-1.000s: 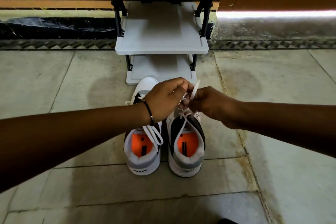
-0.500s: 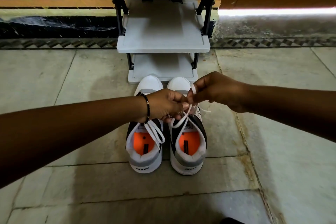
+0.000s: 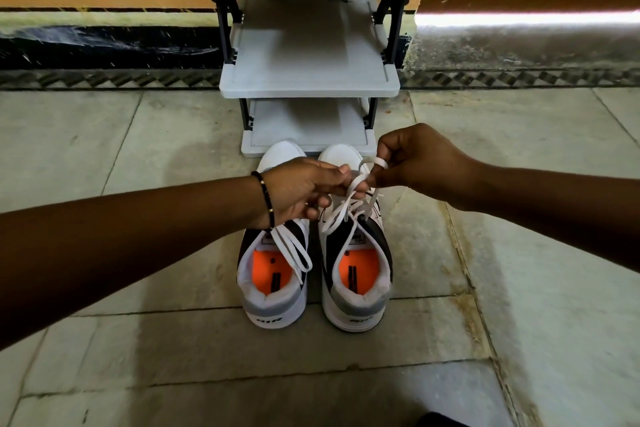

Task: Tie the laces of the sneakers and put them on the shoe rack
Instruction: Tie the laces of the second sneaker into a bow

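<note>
Sneakers, two in number, stand side by side on the tiled floor point(image 3: 519, 288), heels toward me and toes touching the foot of the shoe rack point(image 3: 308, 80) at 12 o'clock. I count three grey shelves on the rack, all bare. The left sneaker point(image 3: 273, 274) has its white laces lying loose over the tongue and into the orange-lined opening. The right sneaker point(image 3: 356, 270) has its laces point(image 3: 349, 208) drawn upward from the eyelets to my two hands, which meet just above its forefoot.

My left hand point(image 3: 298, 194) reaches in from 9 o'clock and lies over the forefoot of the left sneaker; its thumb and fingers are pinched together on a strand of the right sneaker's lace. A dark beaded bracelet point(image 3: 265, 198) circles that wrist.

My right hand point(image 3: 419, 163) comes in from 3 o'clock, above and just to the 1 o'clock side of the right sneaker's toe. Its fingers are curled closed, thumb against forefinger, gripping a small loop of the same lace that stands up between the two hands. The fingertips of both hands nearly touch at the loop; I cannot tell whether a knot has formed beneath them.
</note>
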Demonstrator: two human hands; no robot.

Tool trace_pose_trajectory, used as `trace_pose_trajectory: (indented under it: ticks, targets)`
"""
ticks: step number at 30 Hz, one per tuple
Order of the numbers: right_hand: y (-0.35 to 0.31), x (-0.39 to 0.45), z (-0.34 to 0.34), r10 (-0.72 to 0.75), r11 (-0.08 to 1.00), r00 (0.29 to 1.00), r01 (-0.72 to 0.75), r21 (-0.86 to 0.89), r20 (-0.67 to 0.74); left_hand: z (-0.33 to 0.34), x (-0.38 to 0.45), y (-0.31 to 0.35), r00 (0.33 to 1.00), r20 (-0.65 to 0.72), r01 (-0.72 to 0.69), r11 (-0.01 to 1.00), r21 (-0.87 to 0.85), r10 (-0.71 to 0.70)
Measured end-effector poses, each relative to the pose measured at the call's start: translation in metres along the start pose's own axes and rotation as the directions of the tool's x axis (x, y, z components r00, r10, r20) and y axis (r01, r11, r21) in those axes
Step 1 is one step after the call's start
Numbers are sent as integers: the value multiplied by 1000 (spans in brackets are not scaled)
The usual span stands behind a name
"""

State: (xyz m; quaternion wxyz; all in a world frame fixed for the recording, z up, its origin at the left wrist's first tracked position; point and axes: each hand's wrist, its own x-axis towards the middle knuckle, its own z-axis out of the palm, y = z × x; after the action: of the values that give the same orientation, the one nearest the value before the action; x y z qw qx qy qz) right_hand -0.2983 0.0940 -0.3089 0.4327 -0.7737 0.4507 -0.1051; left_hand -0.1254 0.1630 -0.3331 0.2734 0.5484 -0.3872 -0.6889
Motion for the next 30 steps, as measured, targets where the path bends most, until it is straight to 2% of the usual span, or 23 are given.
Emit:
trace_pose_trajectory:
  ticks: [3, 5, 7, 9, 11, 12, 14, 15, 16, 18, 19, 20, 23, 25, 27, 29, 30]
  targets:
    - [-1, 2, -1, 9, 1000, 1000, -9, -3, -19, -3, -2, 8, 1000, -1, -16, 995, 98, 16]
    - [-3, 2, -1, 5, 1000, 1000, -5, -4, -9, -3, -4, 14, 999, -9, -43, 973, 228, 46]
    - [-4, 1, 0, -4, 1000, 1000, 4, -12, 5, -1, -6, 20, 995, -6, -83, 882, 463, 96]
    - [-5, -1, 1, -9, 1000, 1000, 9, -4, 23, 1, -3, 20, 987, -3, -119, 740, 662, 161]
    - [-5, -2, 0, -11, 1000, 999, 10, 21, 38, -2, -2, 17, 977, -75, -74, 643, 762, 202]
    - [-5, -2, 0, -10, 1000, 999, 9, 30, 41, -4, -2, 15, 968, -114, -56, 637, 769, 222]
    - [-4, -3, 0, -6, 999, 999, 4, 48, 39, -7, -2, 13, 952, -173, -49, 682, 729, 253]
    - [-4, -3, 0, -5, 998, 999, 3, 62, 39, -8, -3, 13, 945, -200, -62, 745, 664, 257]
    - [-4, -3, 1, -5, 997, 999, 2, 78, 42, -8, -3, 13, 942, -230, -86, 838, 539, 245]
    - [-4, -3, 3, -13, 995, 998, 7, 99, 54, -3, -6, 15, 952, -277, -102, 988, 112, 130]
    - [-5, -3, 4, -19, 994, 998, 13, 104, 60, -1, -6, 16, 954, -294, -97, 990, -101, 63]
    - [-5, -3, 5, -27, 993, 997, 19, 112, 67, 2, -5, 17, 949, -316, -104, 968, -229, 27]
    - [-7, -2, 4, -22, 987, 997, 10, 163, 68, 3, 1, 20, 915, -403, -190, 891, -412, 9]
    - [-4, 0, 0, 46, 987, 998, -51, 154, 36, 3, 1, 23, 890, -455, -240, 849, -471, -2]
    - [0, 2, -5, 138, 987, 990, -140, 75, 35, -2, 1, 22, 877, -480, -240, 852, -466, -16]
    - [7, 2, -12, 249, 968, 965, -250, -3, 88, -11, 1, 16, 841, -538, -219, 943, -251, 53]
    - [11, 2, -15, 312, 950, 943, -310, -34, 118, -20, 0, 12, 809, -570, -197, 980, -28, 147]
